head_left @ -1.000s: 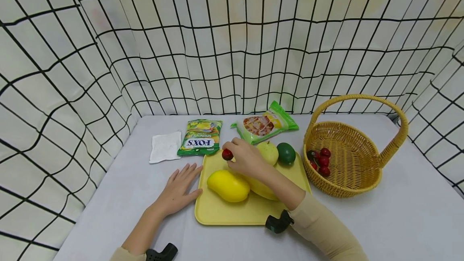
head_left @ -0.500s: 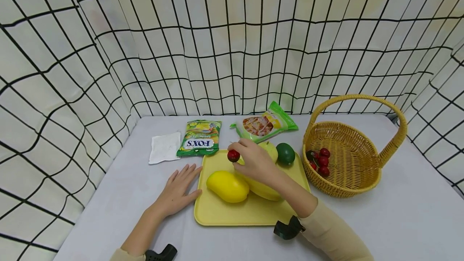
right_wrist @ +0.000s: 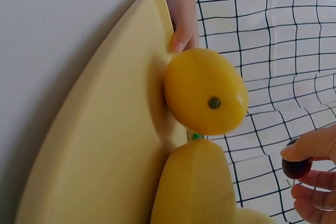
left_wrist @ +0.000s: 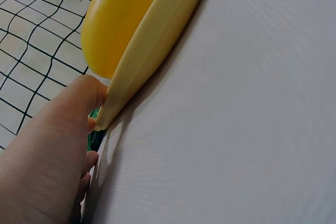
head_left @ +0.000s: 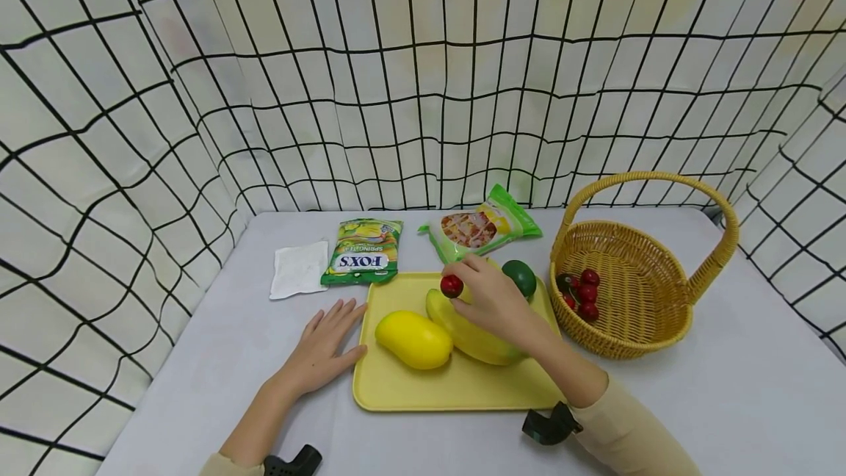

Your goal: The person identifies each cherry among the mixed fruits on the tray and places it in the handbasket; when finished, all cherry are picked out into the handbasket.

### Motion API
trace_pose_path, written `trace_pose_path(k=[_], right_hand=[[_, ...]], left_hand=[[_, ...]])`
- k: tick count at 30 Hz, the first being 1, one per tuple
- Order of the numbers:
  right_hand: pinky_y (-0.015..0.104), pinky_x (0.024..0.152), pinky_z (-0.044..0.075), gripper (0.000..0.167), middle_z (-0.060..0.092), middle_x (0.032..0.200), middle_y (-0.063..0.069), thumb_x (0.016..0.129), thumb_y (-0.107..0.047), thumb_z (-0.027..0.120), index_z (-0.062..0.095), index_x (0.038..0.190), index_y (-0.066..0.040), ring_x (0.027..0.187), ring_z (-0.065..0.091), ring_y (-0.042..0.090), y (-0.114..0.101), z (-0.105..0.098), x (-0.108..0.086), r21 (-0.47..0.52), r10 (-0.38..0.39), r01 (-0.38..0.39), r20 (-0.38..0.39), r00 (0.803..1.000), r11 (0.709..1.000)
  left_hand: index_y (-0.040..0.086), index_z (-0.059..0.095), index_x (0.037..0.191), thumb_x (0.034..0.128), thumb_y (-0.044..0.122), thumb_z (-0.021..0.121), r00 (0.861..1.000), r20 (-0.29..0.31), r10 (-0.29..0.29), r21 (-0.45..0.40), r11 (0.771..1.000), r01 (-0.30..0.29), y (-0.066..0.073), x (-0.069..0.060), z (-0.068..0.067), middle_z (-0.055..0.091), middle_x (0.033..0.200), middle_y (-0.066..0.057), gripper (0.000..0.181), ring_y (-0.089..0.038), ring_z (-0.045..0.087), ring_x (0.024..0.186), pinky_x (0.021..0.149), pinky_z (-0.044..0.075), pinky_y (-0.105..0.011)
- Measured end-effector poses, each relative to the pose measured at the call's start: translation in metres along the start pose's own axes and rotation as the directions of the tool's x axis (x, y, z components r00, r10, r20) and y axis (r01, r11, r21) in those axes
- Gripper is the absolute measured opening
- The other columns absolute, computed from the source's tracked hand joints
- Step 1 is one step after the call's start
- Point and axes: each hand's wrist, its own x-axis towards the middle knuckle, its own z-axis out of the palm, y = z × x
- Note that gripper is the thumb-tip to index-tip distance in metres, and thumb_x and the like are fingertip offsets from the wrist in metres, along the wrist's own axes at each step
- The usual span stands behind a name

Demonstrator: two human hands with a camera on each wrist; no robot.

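Note:
A dark red cherry (head_left: 452, 286) is pinched between the thumb and fingers of my right hand (head_left: 492, 300), held above the yellow tray (head_left: 423, 391). In the right wrist view the same cherry (right_wrist: 296, 162) shows a thin green stem. My left hand (head_left: 325, 347) lies flat on the table with fingers spread, its thumb touching the tray's left edge. On the tray rest a yellow mango (head_left: 414, 340), a long yellow-green fruit (head_left: 476, 333) and a dark green fruit (head_left: 519, 278). A pale green fruit behind my right hand is mostly hidden.
The wicker basket (head_left: 634, 300) with a tall handle stands to the tray's right, with several cherries (head_left: 587, 294) inside. Behind the tray lie a green FOX'S bag (head_left: 363, 252), a green snack packet (head_left: 481, 228) and a white packet (head_left: 299, 269). Black netting surrounds the table.
My right hand has moved to the right with the cherry, uncovering more of the long fruit and now covering most of the pale green one. The left hand stays in place.

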Motion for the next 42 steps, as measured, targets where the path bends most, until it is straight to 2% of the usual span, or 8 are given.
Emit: trace_pose_path(k=[6, 12, 17, 24, 35, 42], right_hand=[[0.027, 0.071, 0.050, 0.037, 0.057, 0.101, 0.001, 0.071, -0.012, 0.078, 0.062, 0.104, -0.015, 0.087, 0.054, 0.014, 0.012, -0.004, -0.011, 0.017, 0.021, -0.020, -0.025, 0.999, 1.000], [0.029, 0.065, 0.049, 0.038, 0.054, 0.093, 0.003, 0.068, -0.011, 0.080, 0.061, 0.101, -0.013, 0.080, 0.053, 0.015, 0.024, -0.009, -0.022, -0.006, 0.007, -0.007, -0.074, 0.997, 1.000], [0.027, 0.065, 0.048, 0.038, 0.054, 0.092, 0.004, 0.069, -0.010, 0.079, 0.061, 0.102, -0.011, 0.079, 0.052, 0.015, 0.032, -0.014, -0.031, -0.024, 0.005, -0.007, -0.067, 0.998, 1.000], [0.026, 0.060, 0.048, 0.040, 0.054, 0.094, 0.003, 0.069, -0.010, 0.079, 0.061, 0.104, -0.012, 0.076, 0.052, 0.014, 0.041, -0.027, -0.044, -0.052, 0.055, -0.058, -0.060, 0.997, 0.997], [0.032, 0.062, 0.049, 0.039, 0.056, 0.096, 0.007, 0.068, -0.011, 0.079, 0.061, 0.103, -0.008, 0.082, 0.054, 0.019, 0.060, -0.040, -0.059, -0.071, 0.139, -0.143, -0.058, 0.989, 0.987], [0.034, 0.063, 0.051, 0.041, 0.055, 0.096, 0.010, 0.070, -0.007, 0.077, 0.060, 0.107, -0.007, 0.080, 0.056, 0.020, 0.075, -0.045, -0.069, -0.056, 0.124, -0.129, -0.097, 0.988, 0.990]], left_hand=[[0.018, 0.032, 0.143, 0.0872, 0.050, 0.051, 1.000, 0.002, -0.002, -0.007, 1.000, 0.002, 0.000, -0.001, -0.001, 0.029, 0.147, -0.011, 0.067, -0.031, 0.018, 0.136, 0.108, 0.005, -0.053], [0.018, 0.033, 0.143, 0.0871, 0.050, 0.052, 1.000, -0.001, -0.003, -0.004, 1.000, 0.003, 0.000, -0.001, 0.000, 0.029, 0.147, -0.012, 0.067, -0.031, 0.019, 0.136, 0.107, 0.005, -0.054], [0.017, 0.033, 0.143, 0.0871, 0.050, 0.052, 1.000, 0.001, -0.003, -0.006, 1.000, 0.003, 0.001, -0.001, -0.001, 0.029, 0.147, -0.011, 0.067, -0.031, 0.019, 0.136, 0.108, 0.005, -0.053], [0.017, 0.033, 0.143, 0.0870, 0.050, 0.052, 1.000, -0.002, -0.002, -0.006, 1.000, 0.002, 0.001, 0.000, 0.000, 0.029, 0.147, -0.012, 0.068, -0.031, 0.019, 0.136, 0.107, 0.005, -0.054], [0.018, 0.033, 0.143, 0.0870, 0.050, 0.052, 1.000, 0.002, -0.007, -0.018, 1.000, 0.007, 0.000, 0.000, -0.001, 0.029, 0.147, -0.012, 0.067, -0.031, 0.018, 0.136, 0.107, 0.005, -0.053], [0.019, 0.032, 0.143, 0.0872, 0.050, 0.051, 1.000, 0.000, -0.002, -0.018, 1.000, 0.002, 0.000, -0.001, 0.000, 0.029, 0.147, -0.011, 0.067, -0.030, 0.018, 0.136, 0.108, 0.005, -0.053]])
